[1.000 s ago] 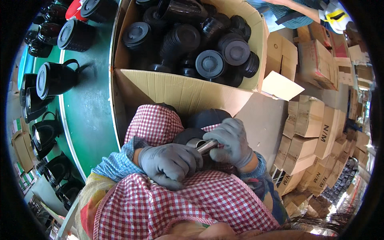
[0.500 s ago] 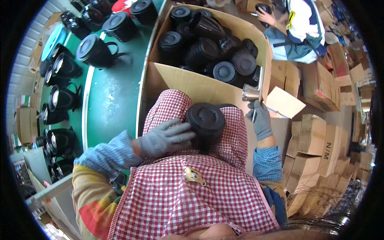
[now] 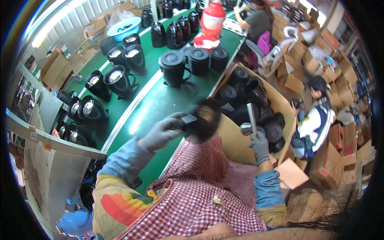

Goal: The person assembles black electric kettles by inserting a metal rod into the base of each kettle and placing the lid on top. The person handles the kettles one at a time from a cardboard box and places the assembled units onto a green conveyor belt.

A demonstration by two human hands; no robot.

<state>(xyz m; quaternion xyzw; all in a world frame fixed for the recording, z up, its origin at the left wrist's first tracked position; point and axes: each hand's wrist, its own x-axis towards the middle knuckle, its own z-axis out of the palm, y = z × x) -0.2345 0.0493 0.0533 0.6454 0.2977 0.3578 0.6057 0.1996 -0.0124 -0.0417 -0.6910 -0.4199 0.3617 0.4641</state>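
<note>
My left hand (image 3: 162,131), in a grey glove, is closed at the side of a black jug (image 3: 207,118), seemingly on its handle. The jug is tilted and blurred by motion, above my knees at the edge of the green work surface. A tan round patch shows on the jug's end. In my gloved right hand (image 3: 260,145) is a silver metal tool (image 3: 252,117) with a long bar and a short cylindrical head, held upright by its lower end. Behind that tool, an open cardboard box (image 3: 236,138) holds several black jugs (image 3: 274,132).
On the green table (image 3: 154,108), a lidded black jug (image 3: 173,68) stands near several black lidded containers (image 3: 199,61). Open jugs (image 3: 119,80) line the left side. Farther back are a red-and-white cooler jug (image 3: 213,19) and a blue basin (image 3: 124,28). A co-worker (image 3: 318,116) sits right of the box.
The black jug has left my lap, carried up and forward by my left hand, which has closed on it. The view has swung left. My right hand still holds the metal tool.
</note>
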